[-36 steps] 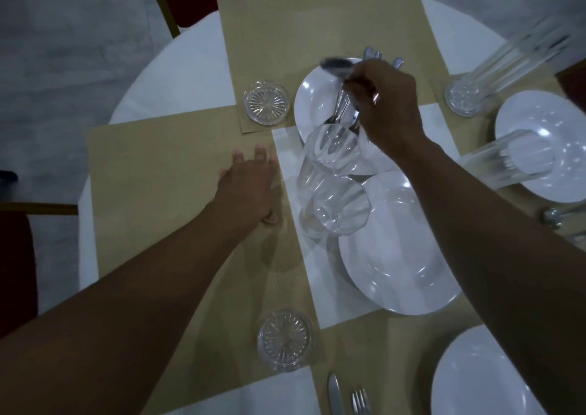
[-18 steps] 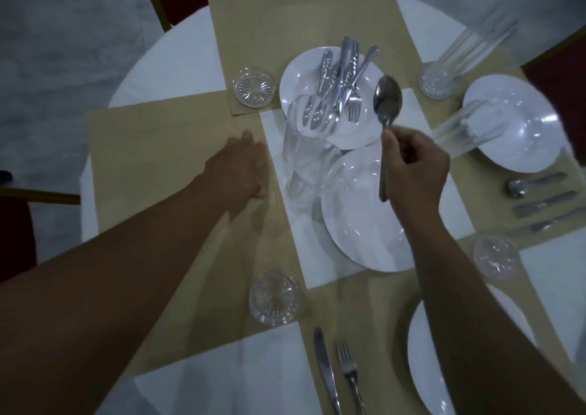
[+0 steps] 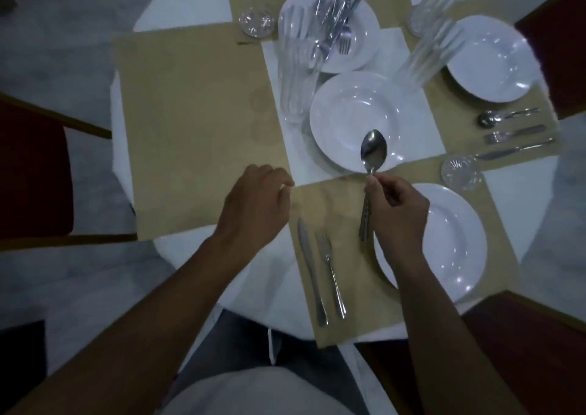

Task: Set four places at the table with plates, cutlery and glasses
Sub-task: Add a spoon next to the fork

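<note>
My right hand [image 3: 396, 211] grips a spoon [image 3: 373, 151] by its handle, bowl pointing away, over the near placemat between a fork [image 3: 331, 272] and the near plate [image 3: 450, 240]. A knife [image 3: 310, 268] lies left of the fork. My left hand [image 3: 253, 205] rests loosely curled at the near placemat's left corner, holding nothing. A plate in the middle [image 3: 342, 110] is bare. The far plate [image 3: 364, 50] carries several pieces of cutlery [image 3: 336, 18]. The right plate [image 3: 494, 59] has a spoon, fork and knife [image 3: 510, 135] beside it.
Tall glasses [image 3: 295, 66] stand left of the middle plate; two more glasses [image 3: 428, 50] stand towards the right. Glass coasters lie at the far left [image 3: 256, 20] and the right [image 3: 461, 173]. Red chairs [image 3: 31, 173] surround the round white table [image 3: 190, 2]. The left placemat [image 3: 196, 123] is bare.
My right hand has carried the spoon from the far plate back towards me, over the near placemat. My left hand has slid nearer too. The view has dropped towards the near place.
</note>
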